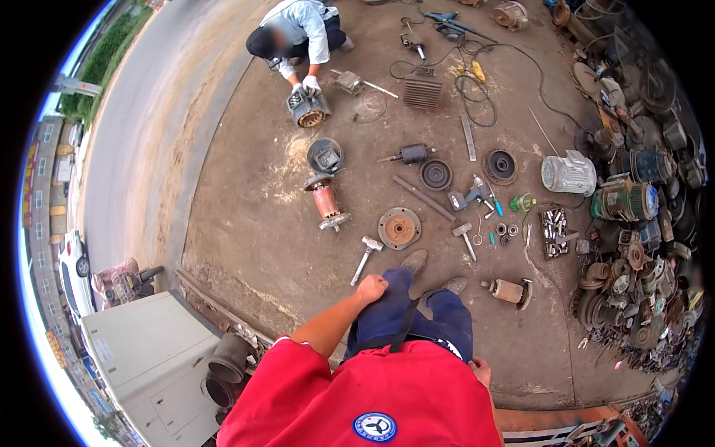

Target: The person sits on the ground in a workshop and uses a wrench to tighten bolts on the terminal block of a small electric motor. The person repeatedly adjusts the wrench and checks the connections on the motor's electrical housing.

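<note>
My left hand [372,288] rests closed by my left knee, with nothing visible in it. My right hand [480,370] is beside my right hip, fingers curled and partly hidden. Below my left hand lies a hammer [367,257]; past my shoes are a round rusty flange [399,229] and a second hammer [465,240]. A copper-wound rotor [507,290] lies to my right. Farther out are a red-wound rotor [325,200], a cordless impact wrench [468,197], a steel bar [424,198] and a socket box [555,232].
A crouching co-worker [294,33] in white gloves grips a motor housing [308,112]. Motors and scrap parts [633,290] are piled along the right; a grey motor [566,174] stands beside them. Cables [477,97] cross the ground. A white cabinet [141,357] and road [126,149] are left.
</note>
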### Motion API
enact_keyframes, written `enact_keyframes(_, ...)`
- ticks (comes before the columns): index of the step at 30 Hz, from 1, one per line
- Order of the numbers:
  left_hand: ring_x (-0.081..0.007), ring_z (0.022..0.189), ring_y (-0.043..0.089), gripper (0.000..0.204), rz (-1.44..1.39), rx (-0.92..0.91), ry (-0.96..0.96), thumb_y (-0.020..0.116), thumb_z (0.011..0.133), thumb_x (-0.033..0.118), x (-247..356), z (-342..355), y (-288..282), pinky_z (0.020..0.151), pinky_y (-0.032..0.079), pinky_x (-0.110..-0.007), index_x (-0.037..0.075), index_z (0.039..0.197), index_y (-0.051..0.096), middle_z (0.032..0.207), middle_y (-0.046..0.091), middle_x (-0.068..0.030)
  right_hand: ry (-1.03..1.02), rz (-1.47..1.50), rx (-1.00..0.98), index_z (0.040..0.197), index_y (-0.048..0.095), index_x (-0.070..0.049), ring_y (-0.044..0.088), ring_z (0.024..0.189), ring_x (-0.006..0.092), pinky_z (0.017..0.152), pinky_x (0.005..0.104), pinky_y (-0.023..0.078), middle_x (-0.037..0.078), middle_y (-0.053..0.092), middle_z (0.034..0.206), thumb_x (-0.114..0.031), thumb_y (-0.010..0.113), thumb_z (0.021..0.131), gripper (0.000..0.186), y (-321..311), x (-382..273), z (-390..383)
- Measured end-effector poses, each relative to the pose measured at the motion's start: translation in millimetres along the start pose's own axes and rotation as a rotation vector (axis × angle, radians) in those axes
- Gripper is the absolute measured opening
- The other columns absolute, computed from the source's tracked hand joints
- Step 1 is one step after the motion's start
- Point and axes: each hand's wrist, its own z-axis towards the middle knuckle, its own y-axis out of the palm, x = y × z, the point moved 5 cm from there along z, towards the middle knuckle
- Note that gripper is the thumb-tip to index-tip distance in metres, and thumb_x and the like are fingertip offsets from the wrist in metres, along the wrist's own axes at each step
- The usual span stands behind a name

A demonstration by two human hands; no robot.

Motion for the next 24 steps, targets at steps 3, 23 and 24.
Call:
enact_keyframes(3, -0.0388, 0.106, 0.07, 0.037, 0.004, -0.008, -0.013, 0.062, 0.09, 0.033, 1, -2, 0, 0.095, 0.054, -0.044, 0.005, 0.108, 0.076, 0.109, 0.074, -0.023, 0.027, -0.012, -0.005, 0.119, 0.071, 0.001, 0.072, 0.105, 0.0338, 0.095, 0.0406, 0.055, 0.024, 0.075, 0.109, -0.029, 0.068, 0.09, 0.042, -5, -12, -8)
enact_keyframes(23, -0.0391, 0.106, 0.07, 0.037, 0.006, -0.009, -0.008, 0.062, 0.088, 0.033, 1, 8, -11, 0.096, 0.054, -0.044, 0.004, 0.108, 0.077, 0.11, 0.074, -0.023, 0.019, 0.001, -0.046, 0.123, 0.069, 0.003, 0.073, 0.105, 0.0325, 0.094, 0.04, 0.056, 0.024, 0.075, 0.111, -0.028, 0.069, 0.091, 0.044, -2, -21, 8)
enact_keyframes(24, -0.0388, 0.106, 0.07, 0.038, -0.004, -0.019, -0.008, 0.062, 0.088, 0.032, 2, 10, -10, 0.095, 0.054, -0.044, 0.004, 0.108, 0.077, 0.11, 0.074, -0.0232, 0.018, 0.017, -0.059, 0.122, 0.069, 0.003, 0.073, 0.106, 0.0326, 0.095, 0.04, 0.056, 0.024, 0.074, 0.111, -0.027, 0.07, 0.09, 0.044, 2, -14, 13)
